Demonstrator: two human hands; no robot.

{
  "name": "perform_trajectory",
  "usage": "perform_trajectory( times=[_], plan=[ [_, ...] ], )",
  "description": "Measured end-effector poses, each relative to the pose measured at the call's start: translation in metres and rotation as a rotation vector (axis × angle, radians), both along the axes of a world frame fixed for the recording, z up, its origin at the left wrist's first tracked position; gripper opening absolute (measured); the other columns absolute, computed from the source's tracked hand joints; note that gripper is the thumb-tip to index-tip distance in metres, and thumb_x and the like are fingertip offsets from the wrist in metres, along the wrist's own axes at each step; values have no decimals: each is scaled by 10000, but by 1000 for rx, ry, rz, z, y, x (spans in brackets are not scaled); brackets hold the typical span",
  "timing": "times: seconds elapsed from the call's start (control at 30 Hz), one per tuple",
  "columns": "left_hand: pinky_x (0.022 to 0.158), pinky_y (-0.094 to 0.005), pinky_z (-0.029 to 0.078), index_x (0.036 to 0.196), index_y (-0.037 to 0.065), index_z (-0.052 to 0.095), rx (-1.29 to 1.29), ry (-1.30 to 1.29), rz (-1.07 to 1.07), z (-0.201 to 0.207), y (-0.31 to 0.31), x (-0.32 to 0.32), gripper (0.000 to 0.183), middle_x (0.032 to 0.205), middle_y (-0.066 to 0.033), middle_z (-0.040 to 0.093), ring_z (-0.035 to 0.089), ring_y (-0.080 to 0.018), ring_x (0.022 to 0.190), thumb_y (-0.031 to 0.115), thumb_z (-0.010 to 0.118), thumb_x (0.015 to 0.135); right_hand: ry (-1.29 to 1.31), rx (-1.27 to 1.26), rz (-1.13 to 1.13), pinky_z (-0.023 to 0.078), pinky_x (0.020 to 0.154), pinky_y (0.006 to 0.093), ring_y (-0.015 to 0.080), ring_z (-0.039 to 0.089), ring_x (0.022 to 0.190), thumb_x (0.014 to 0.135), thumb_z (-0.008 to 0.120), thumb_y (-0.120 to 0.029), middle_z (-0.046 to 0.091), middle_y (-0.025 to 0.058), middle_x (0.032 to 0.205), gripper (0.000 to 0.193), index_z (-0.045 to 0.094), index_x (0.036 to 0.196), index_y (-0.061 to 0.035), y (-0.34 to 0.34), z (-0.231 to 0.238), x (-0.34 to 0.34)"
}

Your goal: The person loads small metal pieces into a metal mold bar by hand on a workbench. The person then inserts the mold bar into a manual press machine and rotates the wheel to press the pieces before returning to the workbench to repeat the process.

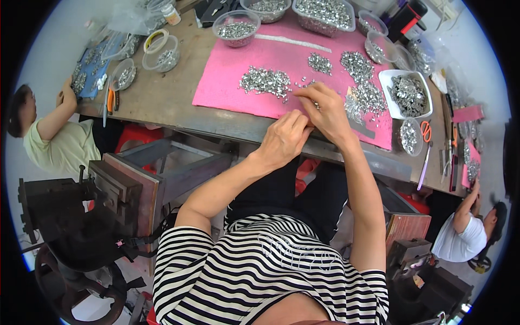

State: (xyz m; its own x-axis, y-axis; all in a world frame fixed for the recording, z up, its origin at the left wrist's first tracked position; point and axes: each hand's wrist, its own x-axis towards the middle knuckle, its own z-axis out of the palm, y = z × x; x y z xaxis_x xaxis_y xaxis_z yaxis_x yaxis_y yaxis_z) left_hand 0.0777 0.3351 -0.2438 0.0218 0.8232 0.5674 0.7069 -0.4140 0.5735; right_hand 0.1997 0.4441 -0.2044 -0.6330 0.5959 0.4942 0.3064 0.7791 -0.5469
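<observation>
My left hand (284,138) is closed in a pinch at the front edge of the pink mat (216,86). Whatever its fingers hold is too small to make out. Just above and to the right, my right hand (326,111) bends over the mat, thumb and fingertips together. What lies between them is hidden. Left of its fingertips spreads a pile of small silvery metal pieces (265,81), with a few strays beside it. More piles lie farther right: a small heap (319,63), a larger one (357,66), and another (369,98) next to thin silvery strips (354,110).
Clear tubs of metal pieces (236,30) line the mat's far side. A white tray (384,86) stands right, near orange-handled scissors (426,131). Orange-handled pliers (112,100) lie left. One person (59,135) works at left, another (465,235) at right. Dark machinery (81,216) stands lower left.
</observation>
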Motion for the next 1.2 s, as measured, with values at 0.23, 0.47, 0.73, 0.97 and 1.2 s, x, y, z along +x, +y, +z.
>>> perform_trajectory(
  times=[0.23,0.47,0.73,0.97,1.2],
  plan=[
    [771,-424,544,989,4,669,112,-57,-34,-8,-1,-1,188,967,-133,635,649,-335,905,11,753,821,-110,126,109,504,750,434,315,631,830,838,759,-113,655,114,901,154,774,989,-83,31,-22,-46],
    [945,-458,478,965,63,722,237,15,38,-6,-7,-34,153,978,-90,688,640,-299,993,78,759,817,-173,201,63,467,802,435,309,622,884,838,735,-122,662,95,907,92,745,911,-69,28,-30,-53],
    [891,-404,375,968,111,736,145,189,302,-3,37,-93,119,879,-25,653,587,-237,908,143,754,855,-93,-27,-16,479,786,468,366,636,847,849,669,-66,666,161,872,73,625,883,-18,15,-7,-26],
    [946,-473,347,941,133,718,52,249,260,-8,44,-95,76,922,-16,624,566,-238,962,170,722,874,-189,67,-41,502,773,434,349,644,850,871,675,-23,662,157,891,83,644,945,2,-7,1,29],
    [959,-443,336,943,141,698,149,230,230,2,23,-87,86,911,3,613,568,-225,940,109,709,864,-44,-161,-77,466,793,437,358,589,869,886,652,21,595,167,887,99,597,968,13,-39,-3,59]
  ],
)
